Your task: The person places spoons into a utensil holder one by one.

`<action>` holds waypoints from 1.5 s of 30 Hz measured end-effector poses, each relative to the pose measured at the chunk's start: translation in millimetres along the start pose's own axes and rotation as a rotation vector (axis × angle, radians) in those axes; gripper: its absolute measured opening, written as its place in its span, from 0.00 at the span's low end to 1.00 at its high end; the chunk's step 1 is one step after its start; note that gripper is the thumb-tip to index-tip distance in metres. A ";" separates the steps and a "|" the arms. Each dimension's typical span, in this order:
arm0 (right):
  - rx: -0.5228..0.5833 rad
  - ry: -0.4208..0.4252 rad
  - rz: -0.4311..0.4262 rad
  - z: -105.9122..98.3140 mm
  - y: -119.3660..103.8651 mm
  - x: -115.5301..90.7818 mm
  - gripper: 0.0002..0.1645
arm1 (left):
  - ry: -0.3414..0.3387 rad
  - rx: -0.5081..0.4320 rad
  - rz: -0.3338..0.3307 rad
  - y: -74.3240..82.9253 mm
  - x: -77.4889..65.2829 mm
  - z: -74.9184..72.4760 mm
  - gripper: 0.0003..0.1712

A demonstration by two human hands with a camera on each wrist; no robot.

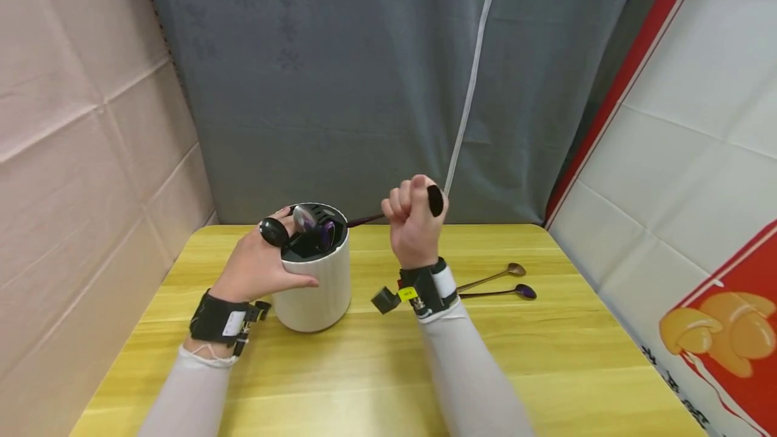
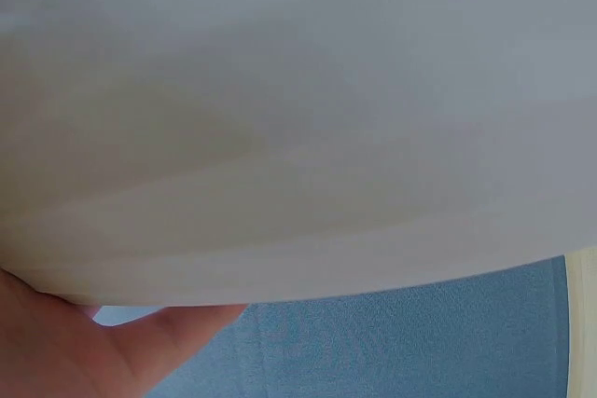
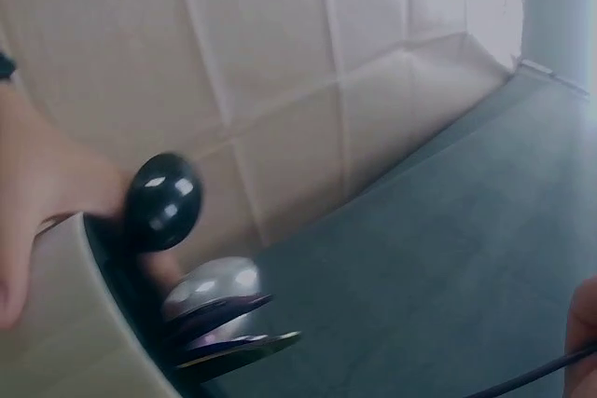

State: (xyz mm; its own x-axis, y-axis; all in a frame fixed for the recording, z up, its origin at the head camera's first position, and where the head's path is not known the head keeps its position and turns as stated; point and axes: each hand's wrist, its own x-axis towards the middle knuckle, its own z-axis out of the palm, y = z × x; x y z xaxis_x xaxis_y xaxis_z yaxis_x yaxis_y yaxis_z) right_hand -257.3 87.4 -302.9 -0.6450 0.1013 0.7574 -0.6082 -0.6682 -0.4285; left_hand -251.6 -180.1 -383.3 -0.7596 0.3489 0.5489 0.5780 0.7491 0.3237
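Note:
At the left of the table stands a white round utensil holder (image 1: 315, 295) with a dark slotted insert. My left hand (image 1: 255, 265) grips its left side, thumb across the front. Out of its top poke a black spoon (image 1: 274, 232), a silver spoon (image 1: 304, 218) and a purple spoon (image 1: 328, 236). To its right, my raised right hand (image 1: 415, 228) holds a dark spoon (image 1: 435, 200) in a fist. The spoon's thin handle reaches left toward the holder's rim. The holder's white wall (image 2: 298, 137) fills most of the left wrist view.
Two more spoons lie on the wooden table (image 1: 583, 369) behind and right of my right wrist: a bronze spoon (image 1: 516, 269) and a dark purple spoon (image 1: 525, 291). A grey curtain (image 1: 364, 86) hangs along the back edge, with pale cloth walls on both sides.

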 end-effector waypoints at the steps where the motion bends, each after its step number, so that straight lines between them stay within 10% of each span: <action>1: -0.029 -0.011 0.020 0.8 8.2 0.3 0.33 | 0.000 -0.001 -0.001 -0.1 -0.1 -0.2 0.61; 11: -0.196 -0.064 0.198 0.7 69.6 2.3 0.30 | 0.021 -0.007 0.027 -2.0 1.3 1.4 0.63; 25: -0.854 -0.039 0.298 7.5 100.9 -12.0 0.30 | 0.018 0.020 0.033 -3.3 -0.7 1.6 0.64; 45: -0.897 -0.080 0.419 8.2 93.8 -13.3 0.16 | -0.010 -0.008 0.009 0.2 -1.5 -0.4 0.66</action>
State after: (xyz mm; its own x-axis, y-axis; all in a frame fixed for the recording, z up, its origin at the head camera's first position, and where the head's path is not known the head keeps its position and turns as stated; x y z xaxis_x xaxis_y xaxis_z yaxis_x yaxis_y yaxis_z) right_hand -302.0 17.3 -349.2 -0.8748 -0.0878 0.4765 -0.4845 0.1696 -0.8582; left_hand -250.2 -180.7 -383.8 -0.7574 0.3611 0.5440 0.5869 0.7415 0.3251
